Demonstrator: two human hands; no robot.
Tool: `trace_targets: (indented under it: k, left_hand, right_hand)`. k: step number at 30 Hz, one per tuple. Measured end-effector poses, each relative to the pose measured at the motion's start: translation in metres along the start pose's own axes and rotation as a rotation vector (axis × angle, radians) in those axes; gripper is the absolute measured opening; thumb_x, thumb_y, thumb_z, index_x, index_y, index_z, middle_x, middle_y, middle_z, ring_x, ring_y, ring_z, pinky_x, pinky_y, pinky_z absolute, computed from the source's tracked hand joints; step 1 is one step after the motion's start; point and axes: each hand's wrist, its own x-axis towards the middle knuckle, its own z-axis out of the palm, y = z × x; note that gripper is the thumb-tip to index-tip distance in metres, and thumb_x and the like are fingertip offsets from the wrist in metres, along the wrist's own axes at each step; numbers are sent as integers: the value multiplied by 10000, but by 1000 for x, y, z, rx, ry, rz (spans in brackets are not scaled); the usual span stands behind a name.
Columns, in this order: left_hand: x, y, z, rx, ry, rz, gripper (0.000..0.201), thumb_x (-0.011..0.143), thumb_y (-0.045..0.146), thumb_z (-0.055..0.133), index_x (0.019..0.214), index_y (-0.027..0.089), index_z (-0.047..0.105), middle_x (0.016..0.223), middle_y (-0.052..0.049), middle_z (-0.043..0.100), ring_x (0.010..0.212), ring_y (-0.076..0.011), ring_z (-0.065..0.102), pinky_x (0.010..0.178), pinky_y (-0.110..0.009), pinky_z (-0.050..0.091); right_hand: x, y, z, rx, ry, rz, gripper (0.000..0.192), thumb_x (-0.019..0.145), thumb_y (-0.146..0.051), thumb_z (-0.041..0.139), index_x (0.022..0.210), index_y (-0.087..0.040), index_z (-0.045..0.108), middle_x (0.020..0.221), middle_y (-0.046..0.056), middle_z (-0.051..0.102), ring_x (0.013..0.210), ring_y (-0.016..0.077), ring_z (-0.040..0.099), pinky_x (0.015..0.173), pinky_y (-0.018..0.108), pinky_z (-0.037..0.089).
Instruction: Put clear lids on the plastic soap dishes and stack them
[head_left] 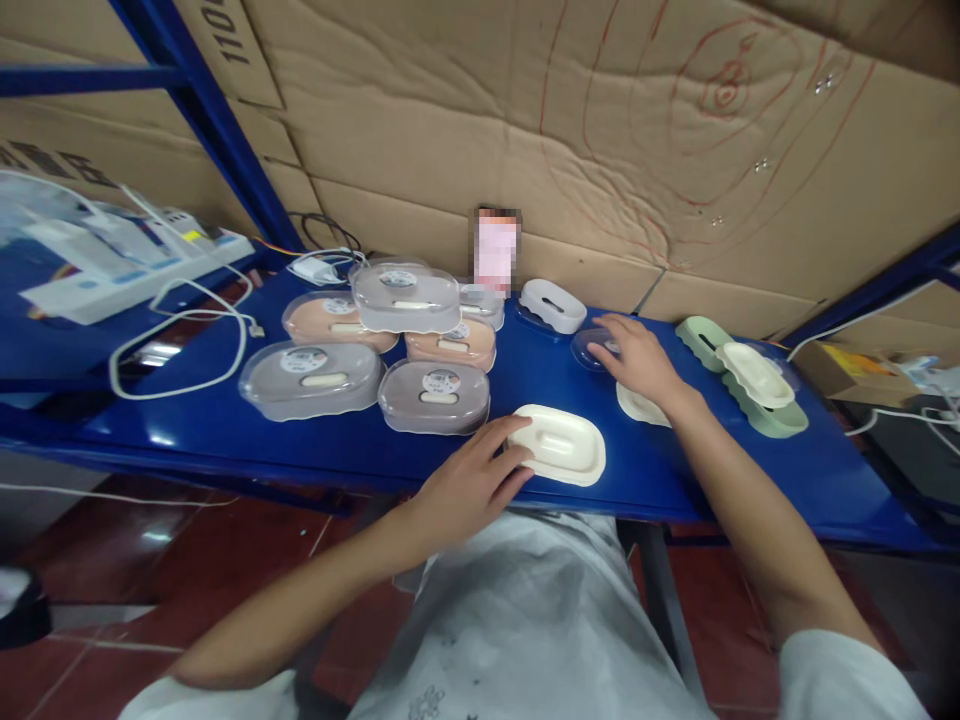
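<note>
Cream soap dish (561, 443) under left hand (466, 487) fingertips; right hand (637, 358) flat, fingers spread on clear lid (592, 349).

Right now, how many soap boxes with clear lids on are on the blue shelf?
6, in one cluster left of the left hand: grey front-left, grey front-right, peach back-left, peach centre, white stacked on top, one partly hidden behind. More may be hidden.
</note>
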Motion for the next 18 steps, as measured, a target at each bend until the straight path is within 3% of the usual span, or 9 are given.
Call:
trace_targets:
  k: [2, 5, 8, 10, 13, 18]
  left_hand:
    - [1, 1, -2, -33, 17, 11, 114, 1090, 194, 588, 1192, 204, 639, 1443, -140, 615, 1378, -261, 619, 1202, -463, 541]
    - [2, 1, -4, -72, 56, 39, 117, 1090, 198, 598, 1202, 206, 628, 1338, -123, 665, 1325, -249, 645, 1183, -445, 549]
    - [2, 1, -5, -103, 127, 58, 145, 1080, 187, 614, 1223, 206, 622, 1290, -121, 684, 1326, -254, 642, 1173, -440, 553]
    - [2, 2, -5, -125, 170, 65, 157, 1073, 175, 621, 1228, 204, 622, 1284, -122, 685, 1329, -252, 639, 1173, -433, 551]
    - [1, 3, -5, -144, 221, 80, 155, 1065, 163, 629, 1216, 197, 629, 1282, -124, 680, 1325, -248, 638, 1184, -432, 542]
    - [0, 5, -4, -137, 303, 91, 185, 1049, 149, 640, 1226, 204, 635, 1278, -116, 681, 1352, -258, 627, 1186, -452, 546]
  right_hand:
    - [31, -10, 11, 14, -6, -19, 542, 1063, -481, 560, 1509, -176, 598, 1573, 170, 609, 1457, 379, 558, 1172, 587, 484]
    - [65, -24, 21, 21, -13, -25, 430, 1069, -454, 573, 1365, -175, 713, 1405, 160, 731, 1315, 370, 664, 1104, 553, 539]
    - [60, -33, 13, 28, 16, -45, 403, 1106, -444, 509, 1285, -179, 755, 1305, 144, 777, 1251, 341, 696, 1092, 510, 556]
    - [31, -38, 1, 38, 55, -82, 419, 1127, -443, 472, 1344, -193, 728, 1371, 117, 755, 1315, 306, 664, 1165, 479, 522]
    - [-40, -44, -16, 56, 105, -128, 401, 1129, -436, 475, 1366, -222, 718, 1389, 93, 752, 1347, 284, 656, 1225, 486, 492]
    - [-144, -52, -17, 215, 151, -175, 329, 1089, -313, 555, 1377, -294, 713, 1378, 76, 757, 1314, 304, 704, 1135, 551, 585]
